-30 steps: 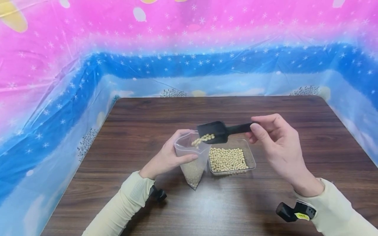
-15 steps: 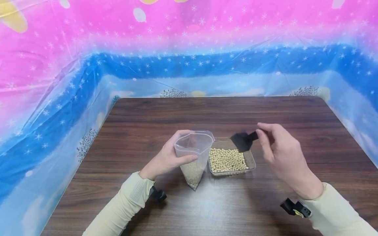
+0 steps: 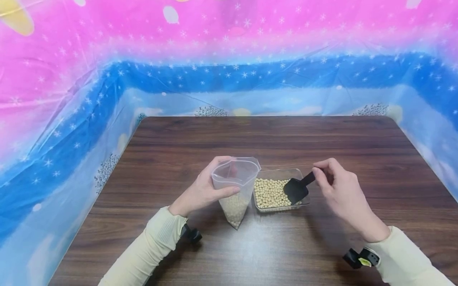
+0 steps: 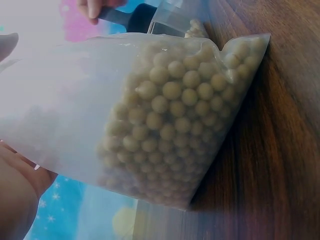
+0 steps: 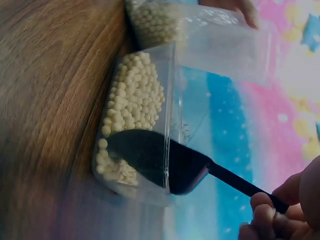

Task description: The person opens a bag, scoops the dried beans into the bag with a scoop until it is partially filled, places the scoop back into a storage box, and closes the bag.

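Observation:
My left hand (image 3: pixel 204 188) grips a translucent zip bag (image 3: pixel 237 192) near its top, thumb in front, and the bag's mouth gapes. Pale round beans fill its lower part, as the left wrist view shows, and its bottom is at the table. My right hand (image 3: pixel 341 194) pinches the handle of a black scoop (image 3: pixel 296 190) between thumb and fingers. In the right wrist view the scoop's blade (image 5: pixel 145 155) is dug into pale beans (image 5: pixel 132 95) inside a clear plastic box (image 3: pixel 282 173). The box stands just right of the bag.
A dark wood-grain table (image 3: pixel 179 139) carries everything. Pink and blue snowflake-patterned cloth (image 3: pixel 229 75) hangs around its back and sides. Dark cameras are strapped to both wrists, including a right wrist camera (image 3: pixel 361 258).
The right hand has carried the scoop from over the bag's mouth, where beans were sliding out, rightward and down into the box. The left hand and bag have hardly moved.

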`<state>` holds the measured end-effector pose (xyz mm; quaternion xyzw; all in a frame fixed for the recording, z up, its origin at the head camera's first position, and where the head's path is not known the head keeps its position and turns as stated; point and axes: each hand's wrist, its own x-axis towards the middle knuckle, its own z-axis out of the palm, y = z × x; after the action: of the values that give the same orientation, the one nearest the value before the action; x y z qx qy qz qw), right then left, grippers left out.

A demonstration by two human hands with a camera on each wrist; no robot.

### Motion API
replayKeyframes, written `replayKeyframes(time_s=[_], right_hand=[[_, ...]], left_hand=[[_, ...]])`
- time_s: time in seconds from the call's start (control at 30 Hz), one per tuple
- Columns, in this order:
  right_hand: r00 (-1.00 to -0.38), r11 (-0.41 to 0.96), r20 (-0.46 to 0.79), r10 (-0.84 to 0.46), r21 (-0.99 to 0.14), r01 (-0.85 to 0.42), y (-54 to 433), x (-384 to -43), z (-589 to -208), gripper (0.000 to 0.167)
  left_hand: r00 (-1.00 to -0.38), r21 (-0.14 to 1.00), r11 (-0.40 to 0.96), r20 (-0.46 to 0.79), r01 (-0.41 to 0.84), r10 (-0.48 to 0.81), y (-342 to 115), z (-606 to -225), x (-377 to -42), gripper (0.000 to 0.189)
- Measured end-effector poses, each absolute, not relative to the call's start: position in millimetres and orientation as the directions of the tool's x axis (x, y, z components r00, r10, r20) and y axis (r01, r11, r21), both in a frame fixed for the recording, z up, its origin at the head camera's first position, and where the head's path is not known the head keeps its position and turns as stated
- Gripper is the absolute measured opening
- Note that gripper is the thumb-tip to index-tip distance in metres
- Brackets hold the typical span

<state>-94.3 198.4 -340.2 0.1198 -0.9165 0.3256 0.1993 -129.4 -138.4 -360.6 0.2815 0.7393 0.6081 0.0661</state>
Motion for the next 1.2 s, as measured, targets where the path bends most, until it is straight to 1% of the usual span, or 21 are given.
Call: replayKeyframes(time_s=[0.1,0.2,0.33,0.47,0.57,0.73,0.83,1.03,1.2], right_hand=[[-0.954,0.707,0.299,-0.034,-0.667,-0.234,207.9,-95.9,-344.5,0.018],[-0.987,0.62,0.159,-0.02,-0.773,-0.137,214.8,-96.7,-352.3,0.026],[-1.0,0.436,-0.022,-0.009,-0.9,0.016,215.9,-97.0,-366.7,0.031],[-0.988,0.257,-0.156,-0.011,-0.955,0.148,212.6,-96.9,-381.4,0.033],[-0.983,0.196,-0.182,0.001,-0.964,0.179,210.9,-95.8,-388.4,0.032],[-0.983,0.171,-0.179,0.036,-0.968,0.182,212.8,-94.9,-390.9,0.032],[-0.979,0.105,-0.201,0.034,-0.974,0.203,218.3,-96.5,-390.4,0.029],[-0.966,-0.049,-0.257,-0.012,-0.965,0.257,229.3,-98.6,-393.8,0.024],[-0.957,-0.168,-0.28,-0.077,-0.942,0.29,233.5,-99.1,-394.4,0.024]], left_hand=[[-0.833,0.936,0.104,0.244,0.336,0.496,-138.7,-360.8,-129.6,0.065],[-0.832,0.936,0.102,0.246,0.337,0.497,-139.0,-361.3,-130.2,0.065],[-0.829,0.934,0.098,0.252,0.343,0.499,-138.9,-360.7,-130.7,0.065],[-0.828,0.935,0.096,0.252,0.342,0.501,-139.1,-359.9,-130.2,0.064],[-0.828,0.93,0.108,0.254,0.351,0.5,-139.4,-359.1,-129.5,0.065],[-0.83,0.925,0.125,0.255,0.359,0.496,-140.0,-358.7,-128.8,0.065],[-0.833,0.928,0.125,0.25,0.352,0.494,-140.0,-358.6,-128.8,0.065],[-0.834,0.939,0.103,0.237,0.328,0.499,-139.2,-359.5,-129.4,0.065],[-0.824,0.93,0.106,0.256,0.353,0.505,-139.0,-360.2,-131.4,0.064]])
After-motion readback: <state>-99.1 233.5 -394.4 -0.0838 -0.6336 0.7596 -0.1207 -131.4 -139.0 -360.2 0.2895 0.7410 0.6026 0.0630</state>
